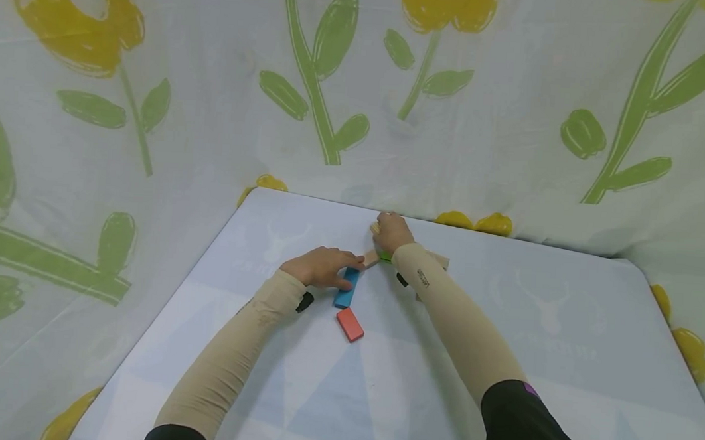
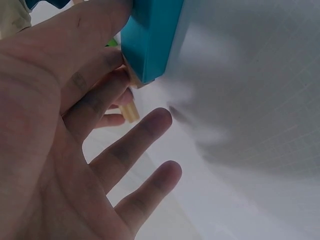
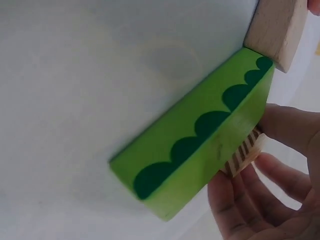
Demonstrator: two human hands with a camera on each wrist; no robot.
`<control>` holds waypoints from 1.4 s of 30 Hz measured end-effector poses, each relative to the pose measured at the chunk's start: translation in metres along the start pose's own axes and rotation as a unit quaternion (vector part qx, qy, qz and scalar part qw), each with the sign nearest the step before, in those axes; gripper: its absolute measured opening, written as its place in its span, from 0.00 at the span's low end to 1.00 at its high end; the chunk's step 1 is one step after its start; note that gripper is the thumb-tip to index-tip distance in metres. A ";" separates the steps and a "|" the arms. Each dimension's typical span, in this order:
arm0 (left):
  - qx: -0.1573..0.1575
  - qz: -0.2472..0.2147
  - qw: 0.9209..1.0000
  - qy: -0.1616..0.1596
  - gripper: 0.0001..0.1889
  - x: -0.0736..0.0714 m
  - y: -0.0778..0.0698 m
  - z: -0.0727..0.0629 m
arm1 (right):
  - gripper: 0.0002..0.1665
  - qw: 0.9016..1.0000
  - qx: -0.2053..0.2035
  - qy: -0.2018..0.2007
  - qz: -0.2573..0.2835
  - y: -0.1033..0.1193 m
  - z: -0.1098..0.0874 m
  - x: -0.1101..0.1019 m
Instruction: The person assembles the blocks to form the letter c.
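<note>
My left hand [image 1: 323, 267] is at a long blue block [image 1: 344, 298]. Its thumb lies on the blue block and the index and middle fingers reach round the far end, where a plain wooden block [image 1: 371, 259] adjoins; the other two fingers are spread. My right hand [image 1: 395, 231] pinches a small wooden block with brown stripes [image 3: 243, 152] between thumb and fingers. It sits against the side of a green block with dark green scallops [image 3: 200, 135], whose end meets the plain wooden block. The right arm hides part of the green block in the head view.
A red block [image 1: 349, 325] lies just nearer than the blue one. Another light wooden piece [image 1: 440, 259] shows partly behind the right forearm. The white table [image 1: 534, 402] ends at a far edge close beyond my right hand, against a flowered cloth [image 1: 215, 106].
</note>
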State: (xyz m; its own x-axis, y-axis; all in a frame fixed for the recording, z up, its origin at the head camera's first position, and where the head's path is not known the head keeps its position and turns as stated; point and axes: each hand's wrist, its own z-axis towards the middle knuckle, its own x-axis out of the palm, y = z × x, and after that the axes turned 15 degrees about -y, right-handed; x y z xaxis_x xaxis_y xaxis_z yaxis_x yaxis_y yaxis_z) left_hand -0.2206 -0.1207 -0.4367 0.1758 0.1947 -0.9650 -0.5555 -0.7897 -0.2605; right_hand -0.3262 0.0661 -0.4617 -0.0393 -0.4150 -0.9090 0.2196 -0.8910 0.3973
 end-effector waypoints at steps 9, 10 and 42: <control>-0.005 -0.003 1.000 -0.006 0.28 -0.003 -0.002 -0.001 | 0.26 0.999 -0.032 -0.009 0.006 -0.002 -0.001 -0.013; -0.007 -0.004 1.000 -0.006 0.28 -0.003 -0.003 -0.002 | 0.27 0.999 -0.036 -0.012 0.006 -0.001 -0.002 -0.015; -0.022 -0.006 1.000 0.007 0.29 0.000 -0.004 -0.002 | 0.28 0.986 -0.148 -0.066 0.042 -0.014 -0.046 -0.099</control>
State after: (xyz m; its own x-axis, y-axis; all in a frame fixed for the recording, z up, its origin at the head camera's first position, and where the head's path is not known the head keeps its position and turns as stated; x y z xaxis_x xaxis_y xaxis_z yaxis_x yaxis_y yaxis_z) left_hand -0.2172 -0.1186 -0.4356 0.1930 0.1970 -0.9612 -0.5166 -0.8124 -0.2702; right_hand -0.2810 0.1280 -0.3830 -0.1310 -0.5220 -0.8428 0.5020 -0.7680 0.3977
